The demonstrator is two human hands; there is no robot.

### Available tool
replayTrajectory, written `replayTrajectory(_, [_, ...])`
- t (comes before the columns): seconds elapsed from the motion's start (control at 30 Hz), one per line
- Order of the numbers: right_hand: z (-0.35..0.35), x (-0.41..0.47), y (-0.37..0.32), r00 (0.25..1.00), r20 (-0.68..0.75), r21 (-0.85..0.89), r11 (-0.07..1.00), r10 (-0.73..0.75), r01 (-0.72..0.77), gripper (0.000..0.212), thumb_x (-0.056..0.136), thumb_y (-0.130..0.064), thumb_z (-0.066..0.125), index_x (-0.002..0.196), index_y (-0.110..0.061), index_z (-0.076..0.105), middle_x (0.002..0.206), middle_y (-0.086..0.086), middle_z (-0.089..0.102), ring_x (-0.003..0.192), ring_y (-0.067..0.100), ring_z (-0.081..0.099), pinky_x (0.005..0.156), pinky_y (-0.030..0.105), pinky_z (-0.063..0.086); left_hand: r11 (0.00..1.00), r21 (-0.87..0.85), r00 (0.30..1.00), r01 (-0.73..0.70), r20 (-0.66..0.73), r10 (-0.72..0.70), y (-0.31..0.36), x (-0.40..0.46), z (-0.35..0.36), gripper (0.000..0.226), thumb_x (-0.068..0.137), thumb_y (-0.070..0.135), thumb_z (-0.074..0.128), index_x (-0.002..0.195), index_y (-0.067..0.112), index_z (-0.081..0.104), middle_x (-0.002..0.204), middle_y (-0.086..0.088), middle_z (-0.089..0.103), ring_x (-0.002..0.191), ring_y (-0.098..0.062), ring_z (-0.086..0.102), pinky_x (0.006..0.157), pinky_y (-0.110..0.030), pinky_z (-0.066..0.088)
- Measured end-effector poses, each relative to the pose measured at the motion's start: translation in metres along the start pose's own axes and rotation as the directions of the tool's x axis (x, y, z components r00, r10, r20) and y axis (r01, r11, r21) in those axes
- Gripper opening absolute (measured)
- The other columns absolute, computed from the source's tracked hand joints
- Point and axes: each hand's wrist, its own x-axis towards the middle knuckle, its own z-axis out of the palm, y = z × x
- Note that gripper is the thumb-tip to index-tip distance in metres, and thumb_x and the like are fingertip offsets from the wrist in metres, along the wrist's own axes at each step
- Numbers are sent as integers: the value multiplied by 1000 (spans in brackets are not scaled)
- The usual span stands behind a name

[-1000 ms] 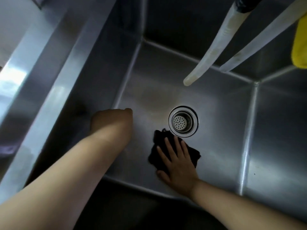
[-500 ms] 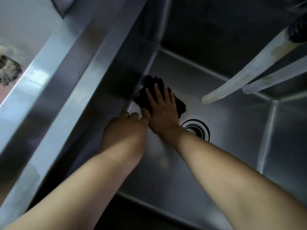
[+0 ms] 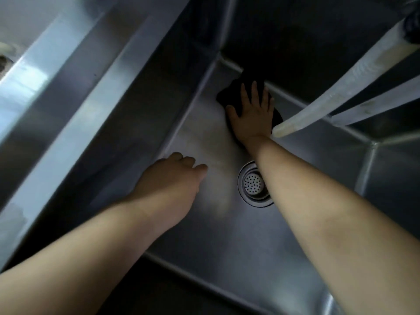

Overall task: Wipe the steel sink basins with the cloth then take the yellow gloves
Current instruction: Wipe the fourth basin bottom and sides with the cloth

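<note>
A deep steel sink basin [image 3: 204, 137] fills the view, with a round perforated drain [image 3: 254, 185] in its floor. A dark cloth [image 3: 229, 92] lies flat in the basin's far left corner. My right hand [image 3: 252, 112] presses on it with straight, spread fingers. My left hand [image 3: 172, 176] hovers low over the basin floor near the left wall, fingers loosely curled and holding nothing. The yellow gloves are out of view.
Two pale translucent hoses [image 3: 341, 92] slant down from the upper right, one tip [image 3: 281, 129] ending just right of my right wrist. A steel divider rim [image 3: 75, 123] runs along the left, with a second basin [image 3: 34, 71] beyond it.
My right hand has pushed the cloth from beside the drain to the left wall, then on into the far corner. My left hand has stayed near the left wall.
</note>
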Motion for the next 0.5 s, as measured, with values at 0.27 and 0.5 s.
replayTrajectory(0.27, [-21,-53,101,966,-26,-29,966,256,-257,68,92,-55,32,150,-24,15,159,5,11,145,28,2,118,42,-2,989,-67,990,-135,42,138,3,-6,8,48,92,41,44,138,36,33,144,11,37,128,-14,35,96,-37,44])
replayTrajectory(0.5, [-26,-115,164,919,29,-103,916,393,-388,69,94,-53,29,151,-23,7,160,6,1,146,29,-4,118,42,-4,988,-38,983,-147,106,150,6,-7,11,47,93,42,43,139,38,34,147,13,33,131,-12,30,99,-32,41])
